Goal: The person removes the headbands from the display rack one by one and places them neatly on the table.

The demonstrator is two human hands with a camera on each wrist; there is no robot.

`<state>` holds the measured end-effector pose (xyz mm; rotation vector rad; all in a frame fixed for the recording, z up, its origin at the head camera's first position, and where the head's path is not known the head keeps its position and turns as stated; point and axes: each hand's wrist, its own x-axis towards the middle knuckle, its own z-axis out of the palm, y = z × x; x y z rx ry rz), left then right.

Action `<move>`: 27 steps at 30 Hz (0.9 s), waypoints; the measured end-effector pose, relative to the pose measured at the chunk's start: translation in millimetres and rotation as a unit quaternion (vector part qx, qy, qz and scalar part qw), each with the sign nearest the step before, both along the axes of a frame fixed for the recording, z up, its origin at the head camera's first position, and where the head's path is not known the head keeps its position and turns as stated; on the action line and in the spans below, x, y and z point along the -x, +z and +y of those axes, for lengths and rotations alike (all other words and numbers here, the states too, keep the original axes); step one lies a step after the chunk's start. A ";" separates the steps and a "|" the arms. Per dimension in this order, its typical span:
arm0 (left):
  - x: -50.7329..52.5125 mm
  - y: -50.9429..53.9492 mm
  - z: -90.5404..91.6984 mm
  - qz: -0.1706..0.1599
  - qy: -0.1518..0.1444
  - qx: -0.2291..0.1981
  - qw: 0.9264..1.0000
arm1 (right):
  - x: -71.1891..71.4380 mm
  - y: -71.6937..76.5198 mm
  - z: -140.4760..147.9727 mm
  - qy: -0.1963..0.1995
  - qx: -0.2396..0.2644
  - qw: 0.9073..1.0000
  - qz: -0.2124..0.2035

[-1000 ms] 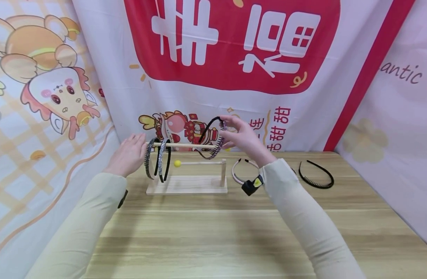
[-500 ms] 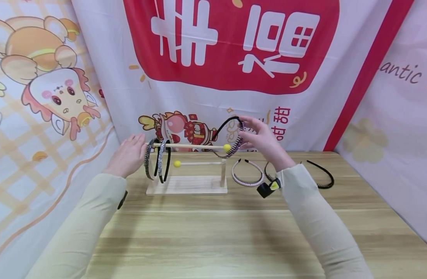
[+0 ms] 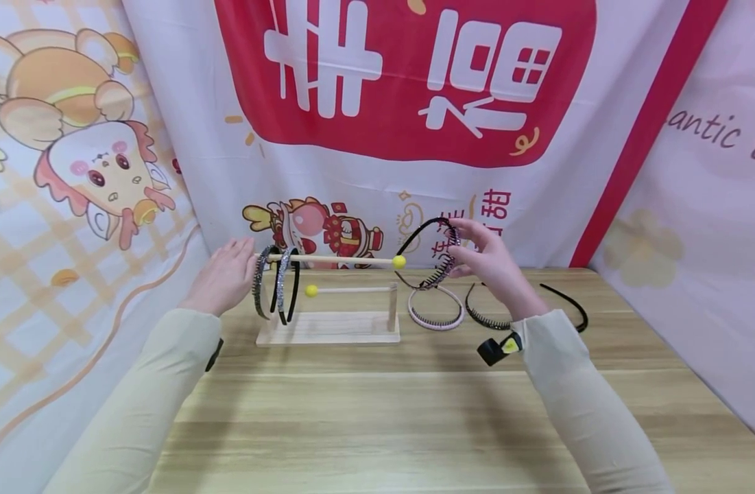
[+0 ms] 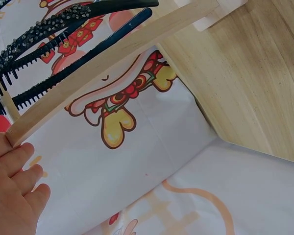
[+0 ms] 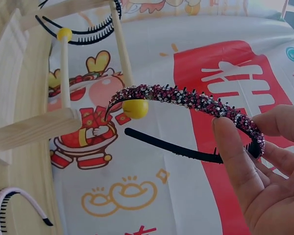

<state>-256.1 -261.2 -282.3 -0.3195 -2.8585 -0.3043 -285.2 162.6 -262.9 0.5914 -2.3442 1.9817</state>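
A glittery pink, black and silver toothed headband (image 5: 186,97) is pinched between the thumb and fingers of my right hand (image 3: 491,264). It is held in the air just right of the yellow ball (image 3: 399,262) that tips the stand's upper rod (image 3: 346,259). My left hand (image 3: 223,274) touches the top of the wooden stand's left upright (image 4: 88,71), its fingers laid against it; the thumb is hidden. Close to that hand, a dark-stoned headband (image 3: 259,285) and a silver glitter headband (image 3: 282,281) hang on the upper rod.
The stand's base (image 3: 328,331) sits on the wooden table (image 3: 377,418), with a lower rod (image 3: 352,290) bearing another yellow ball (image 3: 312,291). Right of it lie a pale pink headband (image 3: 435,324) and black headbands, one (image 3: 488,322) partly behind the right arm. Printed cloths hang behind and beside.
My right hand has moved right and slightly down with the glittery headband, away from the rod's end, uncovering the yellow ball. My left hand has stayed on the stand.
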 end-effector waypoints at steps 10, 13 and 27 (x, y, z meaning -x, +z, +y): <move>2.4 -2.1 -0.5 0.004 -0.005 -0.002 1.000 | -7.7 -19.2 15.2 -0.016 -0.018 1.000 -0.009; 2.9 -2.0 -0.5 0.005 -0.005 -0.001 1.000 | -9.1 -27.9 18.7 -0.021 -0.023 0.999 -0.018; 4.7 -2.3 -1.3 0.012 -0.005 0.004 1.000 | -18.1 -68.4 35.4 -0.022 -0.028 0.999 -0.041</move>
